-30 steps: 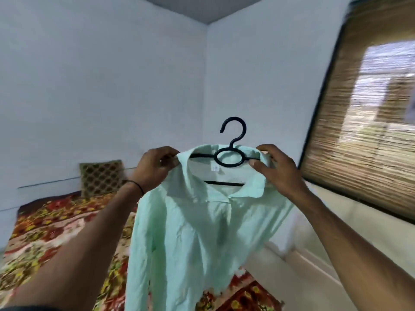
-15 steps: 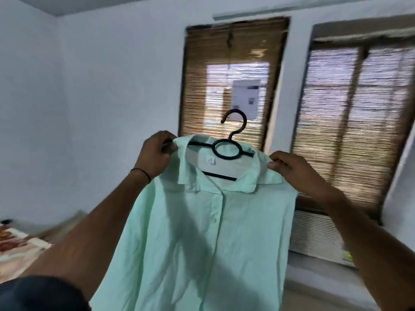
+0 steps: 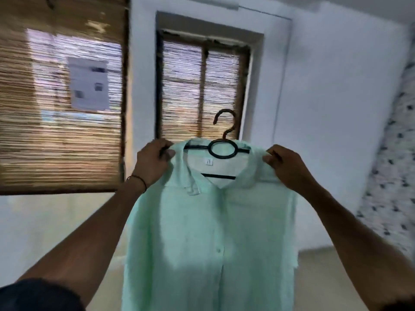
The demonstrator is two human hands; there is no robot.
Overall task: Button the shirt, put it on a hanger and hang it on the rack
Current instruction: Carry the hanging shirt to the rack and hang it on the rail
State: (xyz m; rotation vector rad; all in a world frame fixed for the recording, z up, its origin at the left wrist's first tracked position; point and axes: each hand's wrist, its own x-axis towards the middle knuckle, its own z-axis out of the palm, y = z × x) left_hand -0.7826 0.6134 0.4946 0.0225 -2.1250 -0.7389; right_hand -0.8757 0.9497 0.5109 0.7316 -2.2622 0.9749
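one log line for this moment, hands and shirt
stage: shirt on hanger, held up | left hand: grips shoulder | right hand: grips shoulder | rack: not in view

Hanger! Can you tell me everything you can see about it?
The hanger is black and plastic-looking, with a curled hook on top, a ring below it and two thin bars. It stands upright inside the mint shirt, its ends hidden under the shoulders. The left hand and right hand grip the shoulders at each end.
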